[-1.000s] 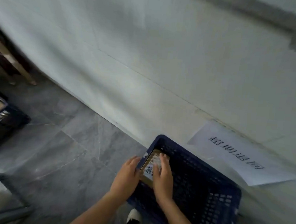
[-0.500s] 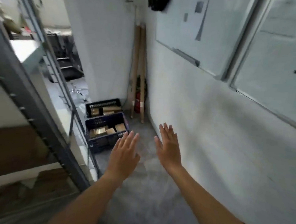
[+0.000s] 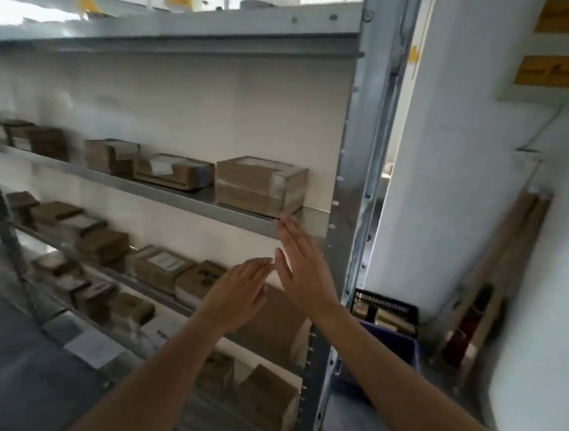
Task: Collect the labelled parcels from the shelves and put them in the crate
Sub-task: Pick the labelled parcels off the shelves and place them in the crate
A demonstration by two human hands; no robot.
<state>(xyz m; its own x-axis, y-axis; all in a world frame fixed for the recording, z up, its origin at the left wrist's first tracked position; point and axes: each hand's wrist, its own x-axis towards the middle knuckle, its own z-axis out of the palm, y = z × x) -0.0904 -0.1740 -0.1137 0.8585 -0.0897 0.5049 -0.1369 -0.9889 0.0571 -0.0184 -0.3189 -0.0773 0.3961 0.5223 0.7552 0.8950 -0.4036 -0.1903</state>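
The person has turned from the corridor and crates to face the metal shelving unit (image 3: 358, 186); a second ago both hands were setting a parcel into a blue crate, and they now come up empty. In my judgement one parcel is delivered and the next pick is beginning.

The left hand (image 3: 238, 292) and right hand (image 3: 303, 266) are raised together before the right end of the shelves, fingers (image 3: 287, 230) straight and holding nothing. The right fingertips reach the front lip of the middle shelf, just below the nearest cardboard parcel (image 3: 258, 187); contact cannot be confirmed. More labelled parcels line the shelves. A blue crate (image 3: 385, 344) stands on the floor beyond the upright.
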